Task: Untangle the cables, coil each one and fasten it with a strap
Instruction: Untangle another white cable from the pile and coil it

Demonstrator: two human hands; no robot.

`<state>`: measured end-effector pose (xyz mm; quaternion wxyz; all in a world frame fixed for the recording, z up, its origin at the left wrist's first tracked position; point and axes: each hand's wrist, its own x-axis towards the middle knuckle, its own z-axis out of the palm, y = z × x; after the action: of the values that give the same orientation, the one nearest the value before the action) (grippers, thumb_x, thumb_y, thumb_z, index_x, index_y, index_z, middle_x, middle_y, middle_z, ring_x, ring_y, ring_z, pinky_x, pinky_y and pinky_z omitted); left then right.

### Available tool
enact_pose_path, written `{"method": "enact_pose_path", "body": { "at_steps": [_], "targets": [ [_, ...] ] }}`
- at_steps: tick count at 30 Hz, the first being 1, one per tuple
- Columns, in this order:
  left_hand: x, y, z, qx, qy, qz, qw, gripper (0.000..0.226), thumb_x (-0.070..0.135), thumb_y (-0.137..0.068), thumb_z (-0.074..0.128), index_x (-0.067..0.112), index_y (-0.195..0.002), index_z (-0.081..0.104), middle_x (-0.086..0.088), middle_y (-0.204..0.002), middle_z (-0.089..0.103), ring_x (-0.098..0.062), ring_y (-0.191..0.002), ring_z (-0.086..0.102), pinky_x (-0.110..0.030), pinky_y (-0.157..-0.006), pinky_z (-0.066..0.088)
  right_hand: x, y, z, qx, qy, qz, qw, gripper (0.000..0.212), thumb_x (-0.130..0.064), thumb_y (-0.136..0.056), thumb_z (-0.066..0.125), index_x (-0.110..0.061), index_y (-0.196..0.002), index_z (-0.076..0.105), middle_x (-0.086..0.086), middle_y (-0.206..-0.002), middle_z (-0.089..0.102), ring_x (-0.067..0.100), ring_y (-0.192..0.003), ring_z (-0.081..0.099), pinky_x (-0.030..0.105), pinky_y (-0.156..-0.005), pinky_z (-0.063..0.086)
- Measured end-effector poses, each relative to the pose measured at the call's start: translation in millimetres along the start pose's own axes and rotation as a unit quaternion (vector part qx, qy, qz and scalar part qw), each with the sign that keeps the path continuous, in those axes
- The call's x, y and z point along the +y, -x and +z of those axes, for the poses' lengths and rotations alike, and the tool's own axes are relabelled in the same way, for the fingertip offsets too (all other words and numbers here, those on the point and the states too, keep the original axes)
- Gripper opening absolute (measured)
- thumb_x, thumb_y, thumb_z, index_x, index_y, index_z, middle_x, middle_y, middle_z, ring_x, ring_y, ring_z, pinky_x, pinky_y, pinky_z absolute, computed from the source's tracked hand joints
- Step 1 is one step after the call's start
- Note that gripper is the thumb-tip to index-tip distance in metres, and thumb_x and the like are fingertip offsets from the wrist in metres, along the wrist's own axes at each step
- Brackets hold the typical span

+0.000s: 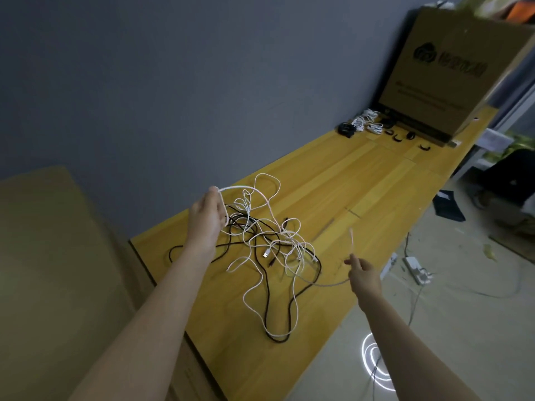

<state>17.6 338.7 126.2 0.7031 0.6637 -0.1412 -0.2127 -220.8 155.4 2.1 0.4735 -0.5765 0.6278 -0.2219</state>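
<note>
A tangle of white and black cables [269, 247] lies on the near part of the yellow wooden table [362, 180]. My left hand [207, 214] is raised over the tangle's left side and grips a loop of white cable [246, 188] lifted off the table. To the right, near the table's front edge, my right hand [362, 272] pinches the end of a white cable [351, 241], which sticks up above the fingers and trails back into the pile. Several coiled white cables [366, 121] and black straps [398, 137] lie at the far end.
A large cardboard box [460, 68] stands on the far end of the table against the grey wall. A coiled black cable [346, 130] lies beside the white coils. On the floor to the right are a white power strip [417, 269] and loose wires. A beige surface [43, 256] fills the left.
</note>
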Motion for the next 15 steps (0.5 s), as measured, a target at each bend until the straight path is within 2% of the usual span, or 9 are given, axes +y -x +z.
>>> {"method": "enact_pose_path", "body": {
  "at_steps": [2, 3, 5, 7, 8, 10, 11, 12, 15],
  "targets": [
    [-3, 2, 5, -0.048, -0.039, 0.009, 0.998, 0.044, 0.032, -0.102, 0.036, 0.02, -0.06, 0.034, 0.01, -0.046, 0.03, -0.005, -0.04, 0.025, -0.015, -0.04, 0.028, -14, 0, 3, -0.045, -0.139, 0.008, 0.989, 0.026, -0.029, -0.099, 0.049, -0.007, -0.098, 0.063, 0.011, -0.077, 0.053, 0.018, -0.052, 0.05, 0.026, -0.048, 0.043],
    [-4, 3, 8, -0.066, -0.048, 0.01, 0.997, 0.042, 0.033, -0.102, 0.036, 0.02, -0.063, 0.034, 0.01, -0.047, 0.03, -0.005, -0.041, 0.025, -0.014, -0.041, 0.029, -22, 0, 4, -0.064, -0.208, 0.011, 0.976, 0.02, -0.024, -0.099, 0.051, -0.007, -0.1, 0.062, 0.011, -0.078, 0.054, 0.016, -0.049, 0.055, 0.023, -0.047, 0.048],
    [-5, 6, 11, -0.091, -0.054, 0.01, 0.994, 0.04, 0.034, -0.103, 0.037, 0.02, -0.065, 0.036, 0.01, -0.048, 0.031, -0.005, -0.042, 0.025, -0.016, -0.042, 0.027, -35, -2, 7, -0.105, -0.28, 0.004, 0.954, 0.016, -0.015, -0.099, 0.05, -0.005, -0.108, 0.059, 0.013, -0.085, 0.057, 0.018, -0.061, 0.065, 0.02, -0.055, 0.054],
    [-5, 7, 11, -0.108, -0.065, 0.008, 0.992, 0.039, 0.035, -0.103, 0.036, 0.025, -0.066, 0.041, 0.011, -0.048, 0.031, -0.004, -0.043, 0.026, -0.017, -0.043, 0.027, -45, -2, 9, -0.164, -0.22, -0.012, 0.962, 0.023, -0.011, -0.1, 0.048, -0.003, -0.121, 0.052, 0.018, -0.102, 0.06, 0.022, -0.079, 0.066, 0.025, -0.068, 0.058],
    [-5, 8, 11, -0.113, -0.078, 0.008, 0.99, 0.039, 0.037, -0.103, 0.036, 0.026, -0.066, 0.042, 0.011, -0.048, 0.031, -0.004, -0.044, 0.026, -0.017, -0.044, 0.028, -47, -2, 10, -0.188, -0.118, -0.025, 0.975, 0.034, -0.012, -0.099, 0.049, -0.002, -0.132, 0.045, 0.02, -0.119, 0.057, 0.024, -0.093, 0.064, 0.031, -0.08, 0.056],
    [-5, 10, 11, -0.123, -0.107, 0.009, 0.987, 0.041, 0.04, -0.102, 0.035, 0.022, -0.066, 0.038, 0.01, -0.049, 0.031, -0.006, -0.045, 0.026, -0.019, -0.047, 0.028, -49, 0, 9, -0.211, 0.133, -0.068, 0.966, 0.066, -0.021, -0.098, 0.052, -0.002, -0.151, 0.016, 0.016, -0.151, 0.033, 0.028, -0.129, 0.045, 0.039, -0.104, 0.04],
    [-5, 10, 11, -0.128, -0.112, 0.01, 0.985, 0.041, 0.041, -0.102, 0.035, 0.021, -0.067, 0.036, 0.01, -0.05, 0.031, -0.007, -0.046, 0.026, -0.022, -0.049, 0.027, -52, 4, 9, -0.212, 0.196, -0.098, 0.952, 0.076, -0.026, -0.097, 0.054, -0.006, -0.153, 0.006, 0.012, -0.157, 0.02, 0.027, -0.139, 0.032, 0.039, -0.109, 0.033],
    [-5, 11, 11, -0.133, -0.112, 0.011, 0.985, 0.04, 0.041, -0.102, 0.035, 0.021, -0.067, 0.036, 0.01, -0.051, 0.03, -0.008, -0.046, 0.025, -0.024, -0.05, 0.027, -57, 10, 9, -0.211, 0.201, -0.13, 0.948, 0.08, -0.029, -0.096, 0.055, -0.01, -0.153, 0.003, 0.008, -0.159, 0.014, 0.025, -0.144, 0.024, 0.037, -0.112, 0.028],
    [-8, 11, 11, -0.149, -0.117, 0.015, 0.982, 0.039, 0.043, -0.102, 0.035, 0.018, -0.071, 0.039, 0.01, -0.051, 0.029, -0.008, -0.046, 0.025, -0.025, -0.053, 0.028, -71, 37, 17, -0.252, 0.092, -0.227, 0.936, 0.077, -0.035, -0.091, 0.062, -0.03, -0.153, 0.015, -0.01, -0.156, 0.019, 0.009, -0.143, 0.019, 0.03, -0.114, 0.021]
  ]
}}
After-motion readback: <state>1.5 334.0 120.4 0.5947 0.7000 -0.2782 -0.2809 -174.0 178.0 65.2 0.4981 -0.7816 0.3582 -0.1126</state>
